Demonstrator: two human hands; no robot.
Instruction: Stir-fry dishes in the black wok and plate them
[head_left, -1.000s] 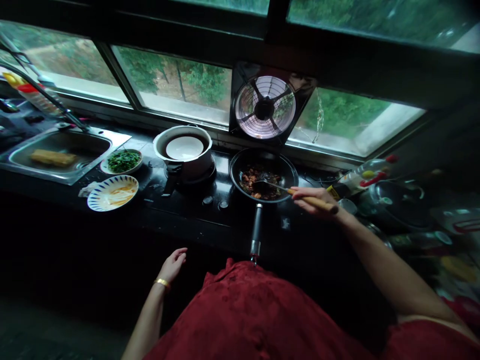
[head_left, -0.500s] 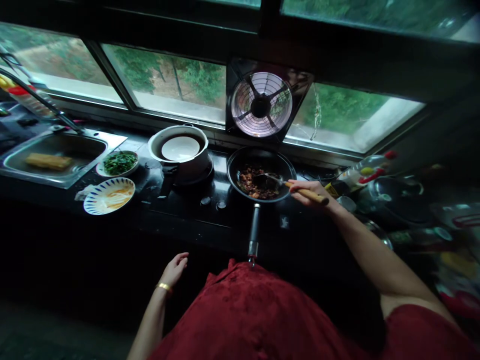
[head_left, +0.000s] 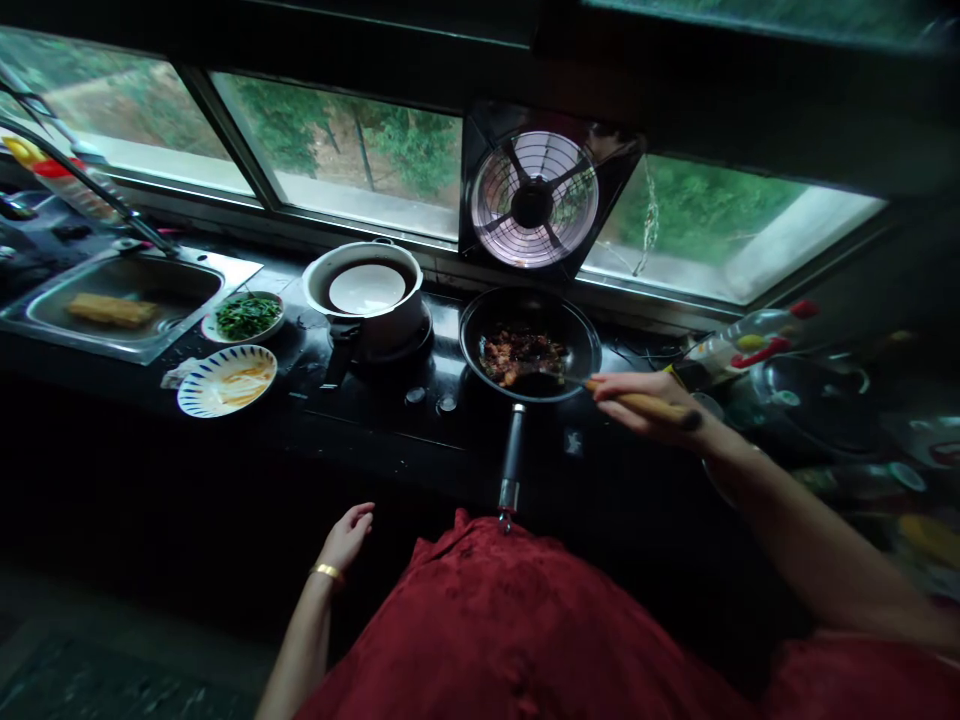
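Observation:
My right hand (head_left: 651,405) is closed around the wooden handle of a spatula (head_left: 637,400). The spatula's metal end reaches into a black frying pan (head_left: 583,340), low among browned, chopped food (head_left: 517,352). The pan sits on the right side of the cooktop, its handle (head_left: 513,455) pointing toward my body; no hand is on that handle. My left hand (head_left: 349,535), with a gold band at the wrist, hangs in front of the counter. It holds nothing, and its fingers are loosely bent with the thumb apart.
Left of the pan stands a pot (head_left: 311,282) with a pale round thing inside. Farther left are a bowl of chopped greens (head_left: 247,316), a sauce-smeared striped plate (head_left: 196,385) and a sink (head_left: 135,345). An exhaust fan (head_left: 534,203) is behind the pan; bottles (head_left: 750,340) crowd the right.
My right hand has moved right and slightly down with the spatula, whose metal end is now nearer the pan's front rim. My left hand has barely moved. The view has shifted slightly.

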